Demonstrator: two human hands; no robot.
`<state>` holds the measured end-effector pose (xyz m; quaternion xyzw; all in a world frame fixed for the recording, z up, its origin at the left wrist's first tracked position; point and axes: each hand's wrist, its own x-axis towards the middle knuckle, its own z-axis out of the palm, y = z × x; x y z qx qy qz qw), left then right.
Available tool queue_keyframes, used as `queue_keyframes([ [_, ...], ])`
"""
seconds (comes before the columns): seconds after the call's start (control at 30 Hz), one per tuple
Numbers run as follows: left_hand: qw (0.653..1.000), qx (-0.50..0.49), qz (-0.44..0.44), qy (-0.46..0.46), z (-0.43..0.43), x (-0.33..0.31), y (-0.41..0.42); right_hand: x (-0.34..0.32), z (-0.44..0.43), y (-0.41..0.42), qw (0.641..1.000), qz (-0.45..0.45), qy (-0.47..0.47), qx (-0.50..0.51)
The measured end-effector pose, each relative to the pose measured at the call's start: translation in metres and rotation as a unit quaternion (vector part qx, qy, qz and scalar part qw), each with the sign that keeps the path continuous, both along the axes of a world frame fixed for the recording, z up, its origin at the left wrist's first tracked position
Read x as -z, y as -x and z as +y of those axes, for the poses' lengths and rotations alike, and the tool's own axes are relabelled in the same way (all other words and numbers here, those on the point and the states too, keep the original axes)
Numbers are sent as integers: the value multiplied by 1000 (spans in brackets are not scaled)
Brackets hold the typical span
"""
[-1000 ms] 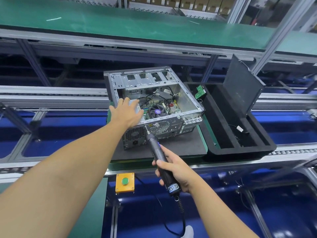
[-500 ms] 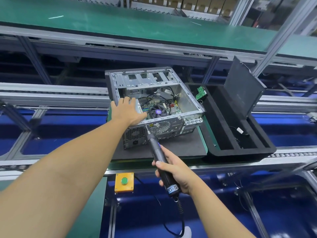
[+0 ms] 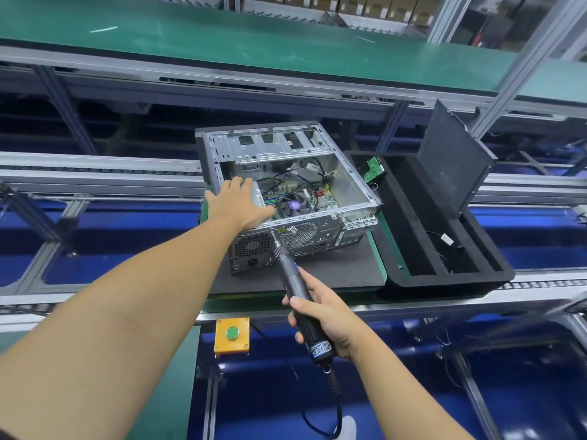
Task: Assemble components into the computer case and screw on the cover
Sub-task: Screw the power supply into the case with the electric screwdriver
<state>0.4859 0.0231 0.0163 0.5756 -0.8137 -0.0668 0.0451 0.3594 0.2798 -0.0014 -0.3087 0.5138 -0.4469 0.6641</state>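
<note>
An open computer case point(image 3: 349, 185) lies on its side on a dark mat point(image 3: 333, 271), filling the mat's far half and reaching close to its left edge, with the perforated rear panel facing the person. Inside, a cooler fan point(image 3: 293, 205) sits on the motherboard among loose black cables. The person's left hand point(image 3: 241, 201) lies palm down, fingers straight, on the case's near-left top corner. The right hand point(image 3: 327, 319) is curled tightly around a black electric screwdriver point(image 3: 292, 281), whose bit meets the upper edge of the rear panel just right of the left hand; its cord trails down past the wrist.

The mat rests on a green pallet point(image 3: 379, 249) on a roller conveyor line. Just beside the pallet's right edge sits a black foam tray point(image 3: 451, 277). A small green circuit board point(image 3: 374, 169) leans in the tray's far-left corner, a thin cable point(image 3: 448, 239) lies in its right channel, and a dark cover panel point(image 3: 451, 157) stands tilted at its far-right end. A yellow box with a green button point(image 3: 232, 336) hangs below the conveyor's near rail.
</note>
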Motion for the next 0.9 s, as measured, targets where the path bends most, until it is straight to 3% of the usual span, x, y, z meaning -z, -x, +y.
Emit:
queue_keyframes([
  [0.67,999,6,-16,44,-3,5,-1,9,-1,3,999,42,-9,-13],
  [0.9,993,43,-98,48,-14,-1,11,18,-3,7,996,87,-13,-20],
])
